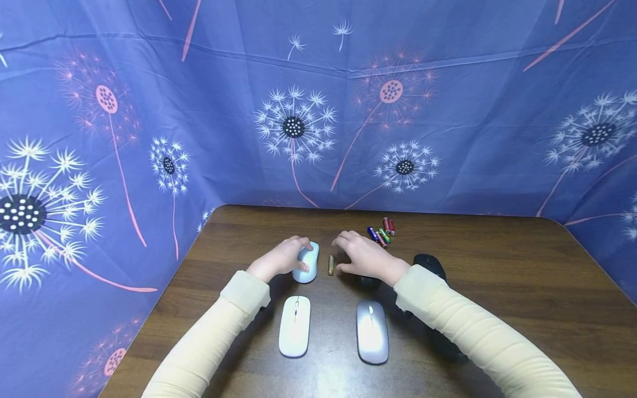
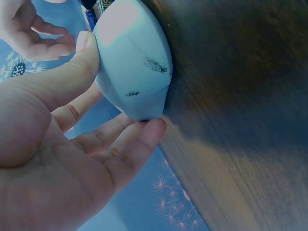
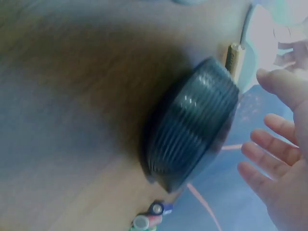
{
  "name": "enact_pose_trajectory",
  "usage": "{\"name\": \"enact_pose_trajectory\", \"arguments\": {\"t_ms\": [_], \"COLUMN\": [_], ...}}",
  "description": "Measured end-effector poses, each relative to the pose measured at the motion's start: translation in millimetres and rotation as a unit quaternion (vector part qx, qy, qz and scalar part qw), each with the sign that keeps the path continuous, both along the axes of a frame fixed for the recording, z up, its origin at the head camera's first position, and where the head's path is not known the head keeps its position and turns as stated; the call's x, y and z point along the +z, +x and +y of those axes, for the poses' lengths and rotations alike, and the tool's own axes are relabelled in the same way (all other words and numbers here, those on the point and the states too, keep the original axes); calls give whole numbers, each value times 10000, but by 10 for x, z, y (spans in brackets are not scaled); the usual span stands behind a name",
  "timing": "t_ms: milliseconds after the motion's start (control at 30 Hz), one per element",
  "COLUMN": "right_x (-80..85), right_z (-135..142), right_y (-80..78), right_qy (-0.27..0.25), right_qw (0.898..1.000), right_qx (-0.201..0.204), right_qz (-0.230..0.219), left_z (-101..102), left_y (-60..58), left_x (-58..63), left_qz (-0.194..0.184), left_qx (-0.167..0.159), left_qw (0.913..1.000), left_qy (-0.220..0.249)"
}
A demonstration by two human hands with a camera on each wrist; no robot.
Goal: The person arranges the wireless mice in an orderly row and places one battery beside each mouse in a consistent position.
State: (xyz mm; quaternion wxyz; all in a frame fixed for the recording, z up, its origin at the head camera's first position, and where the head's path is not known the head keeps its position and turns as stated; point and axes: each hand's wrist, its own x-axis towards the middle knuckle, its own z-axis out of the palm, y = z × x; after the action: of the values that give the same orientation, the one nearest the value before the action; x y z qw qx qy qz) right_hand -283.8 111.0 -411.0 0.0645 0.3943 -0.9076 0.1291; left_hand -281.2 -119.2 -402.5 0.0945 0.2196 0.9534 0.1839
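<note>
The pale blue mouse [image 1: 306, 264] bears patchy dark marks [image 2: 156, 66]. The white mouse [image 1: 294, 326] is plain; the grey mouse [image 1: 372, 332] has a silvery sheen. The black mouse [image 3: 192, 126] is lined with close parallel ribs. The single battery [image 1: 330, 267] is gold; the clustered batteries [image 1: 385, 235] are blue, green and red. The sleeves [image 1: 468, 320] are cream. The table [image 1: 517, 287] is brown, wood-grained; the cloth [image 1: 224, 110] is blue, with white and pink dandelions.
</note>
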Motion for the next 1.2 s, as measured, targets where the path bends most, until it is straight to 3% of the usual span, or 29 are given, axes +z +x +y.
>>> {"name": "enact_pose_trajectory", "arguments": {"t_ms": [500,733,1200], "right_x": [137,173,69], "right_z": [304,499,723], "right_y": [-125,-195,-332], "right_qy": [-15,-6,28], "right_qw": [9981,9969,9960], "right_qx": [-268,-491,-629], "right_qz": [559,613,626], "left_z": [-10,-4,0], "left_y": [-9,-12,-5], "left_x": [-17,-20,-20], "left_qz": [47,-21,38], "left_qx": [-50,20,9], "left_qw": [10000,10000,10000], "left_qy": [-23,-10,-14]}}
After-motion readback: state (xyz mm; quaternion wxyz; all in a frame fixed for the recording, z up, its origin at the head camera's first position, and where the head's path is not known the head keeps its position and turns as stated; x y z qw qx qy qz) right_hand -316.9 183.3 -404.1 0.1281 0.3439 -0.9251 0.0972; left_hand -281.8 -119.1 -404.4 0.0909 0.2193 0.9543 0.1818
